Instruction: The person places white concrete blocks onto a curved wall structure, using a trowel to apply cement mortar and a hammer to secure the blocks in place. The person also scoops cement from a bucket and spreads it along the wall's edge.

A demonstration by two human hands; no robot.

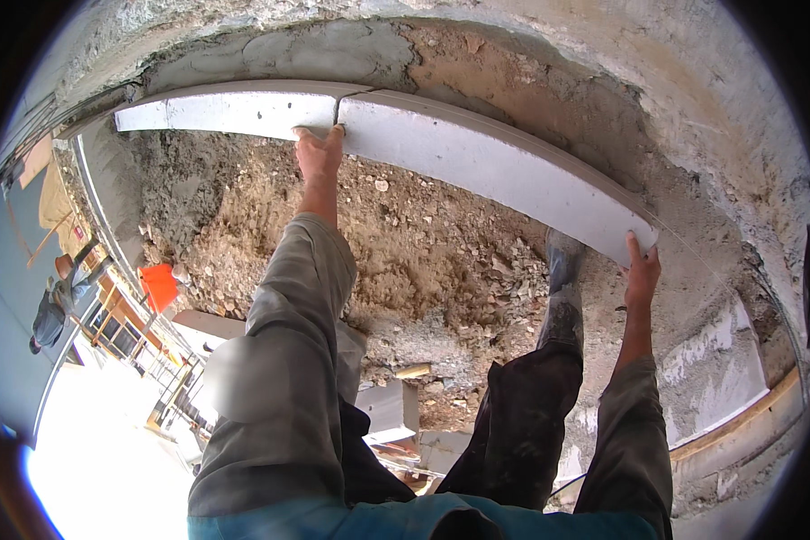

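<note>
Two long pale concrete kerbstones lie end to end along the base of a rough wall, a narrow dark gap between them. My left hand [319,160] grips the lower edge at this joint, thumb beside the gap; its fingertips are partly hidden. It touches the end of the left kerbstone [225,112] and reaches the near end of the right kerbstone [495,171]. Out at the far right end of the right kerbstone, my right hand [640,270] is closed on the corner, thumb on the pale face, other fingers partly out of sight.
Wet grey mortar [324,52] lines the strip behind the kerbstones. Loose rubble [414,234] covers the ground before my boot [563,279]. An orange sheet-like object [158,286] stands left, near another person [56,310]. A thin string [693,247] runs at right, above a pale slab [715,369].
</note>
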